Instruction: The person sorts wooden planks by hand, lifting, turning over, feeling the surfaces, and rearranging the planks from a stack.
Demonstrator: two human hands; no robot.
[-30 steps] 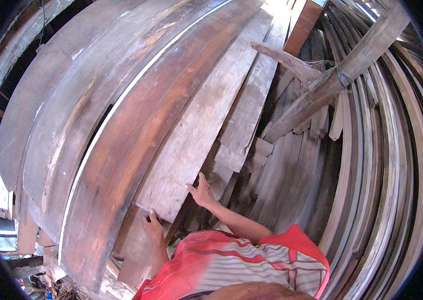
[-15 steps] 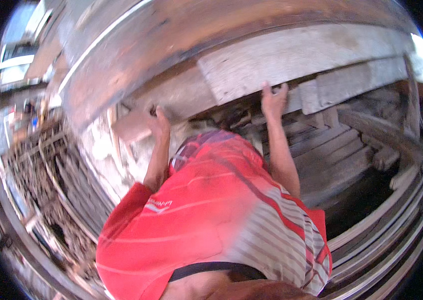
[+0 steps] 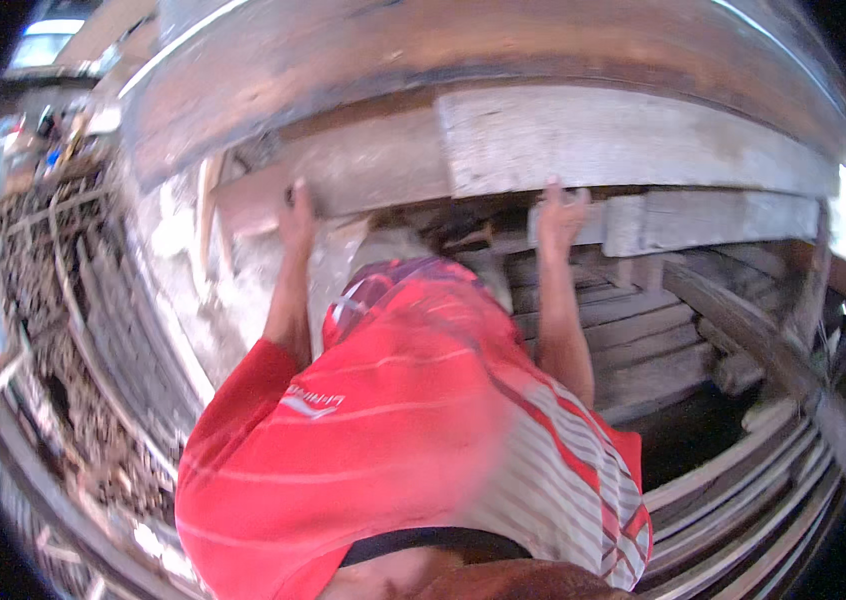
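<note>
My left hand (image 3: 296, 210) is raised in front of a brown wooden board (image 3: 363, 165). Its fingers are curled, with a small dark spot beside the thumb; what they hold, if anything, cannot be made out. At the lower edge of a pale plank (image 3: 633, 140), my right hand (image 3: 561, 218) has its thumb and fingers apart. Nothing shows between them, though some fingertips are blurred. The pale plank adjoins the brown board's right end. Above both runs a large dark-brown plank (image 3: 423, 45), curving across the view.
A lower pale board (image 3: 723, 218) hangs at the right, with a slanting timber beam (image 3: 743, 310) beneath it. Dark wooden slats (image 3: 633, 330) lie beyond my right forearm. Stacked sticks (image 3: 53, 300) fill the left side, and long timber strips (image 3: 743, 510) run along the lower right.
My view has turned, so the boards look more level. Both hands stay close to the same parts of the boards, and neither has visibly taken up anything new.
</note>
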